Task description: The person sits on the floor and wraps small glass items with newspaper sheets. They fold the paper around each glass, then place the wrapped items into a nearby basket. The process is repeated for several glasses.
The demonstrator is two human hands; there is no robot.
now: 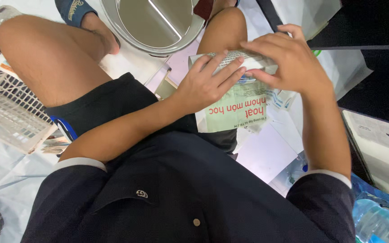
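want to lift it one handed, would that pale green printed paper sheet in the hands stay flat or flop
The pale green printed paper sheet would probably flop: it looks thin, and its lower part already hangs loose below the left hand and right hand. It is likely very light. Its top edge looks folded over, so it probably creases easily under a tight grip.

One view only, worn on the head and tipped steeply down the person's own dark shirt (181,193) and bare knees to the floor. It sits close: both hands fill the upper middle of the frame, a metal bin (154,24) at the top edge.
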